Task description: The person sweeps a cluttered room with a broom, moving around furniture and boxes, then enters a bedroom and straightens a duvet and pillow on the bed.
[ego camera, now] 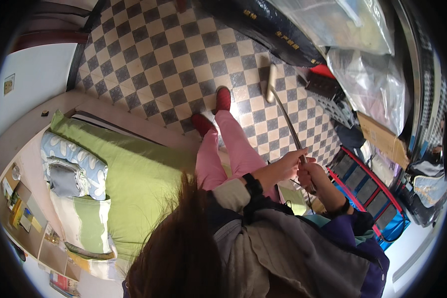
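My left hand and my right hand are close together on a long metal mop handle. Both are closed around it near its upper end. From my hands the handle slants up and away to a pale mop head, long and narrow, which rests on the checkered tile floor. The mop head lies to the right of my red slippers, apart from them. Some of the fingers hide one another on the handle.
A bed with a green sheet stands at the left. Along the right are a large black bag, clear plastic bags, a grey plastic basket, a cardboard box and a red and blue framed item.
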A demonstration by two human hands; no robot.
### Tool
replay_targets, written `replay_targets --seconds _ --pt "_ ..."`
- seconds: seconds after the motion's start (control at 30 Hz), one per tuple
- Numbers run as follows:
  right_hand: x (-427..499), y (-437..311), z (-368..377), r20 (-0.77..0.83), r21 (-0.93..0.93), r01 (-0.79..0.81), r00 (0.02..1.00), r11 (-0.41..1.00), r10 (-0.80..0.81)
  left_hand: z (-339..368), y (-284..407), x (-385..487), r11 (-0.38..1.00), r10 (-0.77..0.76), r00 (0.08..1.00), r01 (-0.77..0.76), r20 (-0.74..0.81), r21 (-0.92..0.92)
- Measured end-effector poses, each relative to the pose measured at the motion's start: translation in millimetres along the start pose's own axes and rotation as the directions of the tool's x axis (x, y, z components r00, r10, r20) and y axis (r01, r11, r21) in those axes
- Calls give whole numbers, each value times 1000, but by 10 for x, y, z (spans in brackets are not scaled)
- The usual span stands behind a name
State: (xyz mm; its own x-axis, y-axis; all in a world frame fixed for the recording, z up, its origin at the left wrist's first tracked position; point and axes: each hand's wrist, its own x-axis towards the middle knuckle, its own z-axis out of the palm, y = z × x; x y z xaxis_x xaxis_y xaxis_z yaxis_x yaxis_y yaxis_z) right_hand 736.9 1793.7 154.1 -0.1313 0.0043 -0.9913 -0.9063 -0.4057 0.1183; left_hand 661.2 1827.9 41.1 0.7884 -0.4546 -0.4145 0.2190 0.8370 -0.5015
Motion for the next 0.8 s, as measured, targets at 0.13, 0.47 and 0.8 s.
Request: replay_targets --seconds 0.13,0.47,0.8 --pt "918 -716 -279 97 -48 158 984 986 -153 -249 503 811 993 108 991 -104 83 -59" --pt "1547 -1040 1870 321 -268 210 940 940 -119 -16 1828 -1141 315 818 569 -560 80 766" --pt "1288 -803 3079 355 -487 150 934 861 38 297 2382 -1888 662 660 481 -736 -577 144"
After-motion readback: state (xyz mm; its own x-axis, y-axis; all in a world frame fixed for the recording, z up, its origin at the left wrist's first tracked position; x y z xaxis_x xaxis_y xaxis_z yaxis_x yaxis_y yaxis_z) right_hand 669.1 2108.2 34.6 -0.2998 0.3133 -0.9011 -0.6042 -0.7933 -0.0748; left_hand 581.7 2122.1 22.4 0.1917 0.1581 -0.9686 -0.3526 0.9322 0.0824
